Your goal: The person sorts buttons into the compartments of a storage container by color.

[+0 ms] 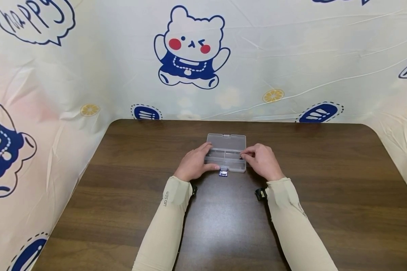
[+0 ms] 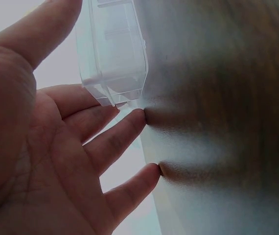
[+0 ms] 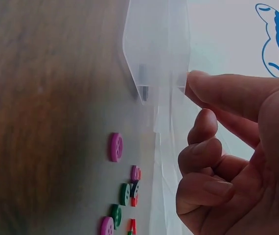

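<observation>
A clear plastic compartment box (image 1: 215,164) lies on the table, its lid (image 1: 226,142) laid back toward the wall. My left hand (image 1: 195,161) holds the left end, thumb along the front edge and fingers at the back. In the left wrist view, two fingertips (image 2: 138,116) of that hand rest on the tabletop. Over the right-hand compartments, my right hand (image 1: 262,162) brings thumb and forefinger together in a pinch. A small dark piece (image 1: 240,157) shows at their tips; I cannot tell its kind. Its other fingers (image 3: 198,154) are curled.
Several buttons, including a pink button (image 3: 115,147) and a green button (image 3: 125,194), lie on the table near the right hand, hidden in the head view. At the box's front edge sits a small blue-and-silver piece (image 1: 223,172). A printed cloth (image 1: 251,67) hangs behind the brown table (image 1: 122,180).
</observation>
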Motion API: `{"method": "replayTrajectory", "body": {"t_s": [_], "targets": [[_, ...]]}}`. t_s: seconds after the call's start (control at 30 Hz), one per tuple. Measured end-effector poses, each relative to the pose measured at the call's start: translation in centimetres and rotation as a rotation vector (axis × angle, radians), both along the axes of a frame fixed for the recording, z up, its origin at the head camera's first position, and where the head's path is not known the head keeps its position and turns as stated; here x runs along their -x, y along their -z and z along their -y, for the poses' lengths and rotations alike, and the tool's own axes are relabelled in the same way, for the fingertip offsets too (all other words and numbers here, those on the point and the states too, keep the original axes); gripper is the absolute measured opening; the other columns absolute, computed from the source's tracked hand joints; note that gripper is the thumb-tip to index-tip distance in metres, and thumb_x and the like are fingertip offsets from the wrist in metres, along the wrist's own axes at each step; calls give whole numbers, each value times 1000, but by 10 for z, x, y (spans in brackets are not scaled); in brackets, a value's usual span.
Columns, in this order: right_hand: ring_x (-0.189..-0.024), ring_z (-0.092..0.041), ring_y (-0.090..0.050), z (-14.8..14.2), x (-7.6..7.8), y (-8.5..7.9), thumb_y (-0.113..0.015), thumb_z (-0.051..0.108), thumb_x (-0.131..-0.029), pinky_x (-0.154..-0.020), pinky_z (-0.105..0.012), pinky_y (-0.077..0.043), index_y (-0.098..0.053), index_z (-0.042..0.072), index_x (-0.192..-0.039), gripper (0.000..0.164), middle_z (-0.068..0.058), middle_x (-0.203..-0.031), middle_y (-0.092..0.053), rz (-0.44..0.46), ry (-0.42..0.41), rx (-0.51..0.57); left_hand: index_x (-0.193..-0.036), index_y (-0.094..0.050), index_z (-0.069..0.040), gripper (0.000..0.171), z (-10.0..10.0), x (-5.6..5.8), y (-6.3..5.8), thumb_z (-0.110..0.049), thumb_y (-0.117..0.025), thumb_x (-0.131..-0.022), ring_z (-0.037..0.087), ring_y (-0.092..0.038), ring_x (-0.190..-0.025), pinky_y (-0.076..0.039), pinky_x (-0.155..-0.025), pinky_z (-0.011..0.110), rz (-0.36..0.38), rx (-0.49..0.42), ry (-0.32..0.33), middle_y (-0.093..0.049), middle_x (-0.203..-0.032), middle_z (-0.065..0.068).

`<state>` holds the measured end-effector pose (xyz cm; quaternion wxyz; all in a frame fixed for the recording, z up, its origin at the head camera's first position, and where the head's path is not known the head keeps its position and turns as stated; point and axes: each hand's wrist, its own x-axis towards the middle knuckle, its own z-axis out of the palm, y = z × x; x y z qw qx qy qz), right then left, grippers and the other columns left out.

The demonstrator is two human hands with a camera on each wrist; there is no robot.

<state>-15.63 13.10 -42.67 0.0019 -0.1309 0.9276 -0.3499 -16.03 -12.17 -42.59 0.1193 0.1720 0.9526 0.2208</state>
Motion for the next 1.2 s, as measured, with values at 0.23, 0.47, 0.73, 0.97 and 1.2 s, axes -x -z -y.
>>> {"method": "replayTrajectory", "body": {"t_s": [0.23, 0.47, 0.73, 0.97, 1.2], "targets": [[-83, -24, -62, -6, -1, -2, -68, 14, -97, -79, -40, -52, -80, 7, -104, 16, -10, -97, -70, 11, 30, 18, -153, -41, -5, 85, -1, 0, 0, -48, -74, -89, 29, -37, -145, -28, -118, 53, 5, 0, 1, -34, -161, 10], [-90, -25, -61, -13, -2, -4, -67, 15, -97, -83, -44, -51, -80, 7, -104, 16, -11, -98, -70, 11, 46, 17, -153, -40, -5, 84, 0, 1, 2, -49, -73, -90, 28, -36, -146, -27, -119, 52, 16, -2, 5, -33, -162, 10], [-92, -27, -61, -19, -1, -5, -66, 16, -98, -84, -45, -51, -80, 7, -104, 17, -12, -100, -71, 8, 62, 7, -154, -40, -5, 85, 0, 1, 1, -50, -73, -89, 29, -34, -146, -26, -119, 51, 19, -8, 3, -32, -162, 10], [-91, -28, -61, -24, 0, -6, -66, 15, -98, -83, -45, -50, -79, 6, -104, 17, -14, -101, -71, -7, 60, 13, -154, -39, -5, 85, 1, -1, 0, -49, -72, -90, 28, -34, -147, -26, -120, 51, 19, -6, -10, -32, -162, 10], [-89, -27, -61, -30, -1, -3, -66, 16, -98, -81, -43, -50, -79, 6, -104, 17, -13, -101, -71, 5, 91, 19, -154, -39, -5, 86, 0, 0, 0, -50, -72, -89, 29, -35, -146, -27, -119, 50, 23, -1, -8, -32, -162, 10]]}}
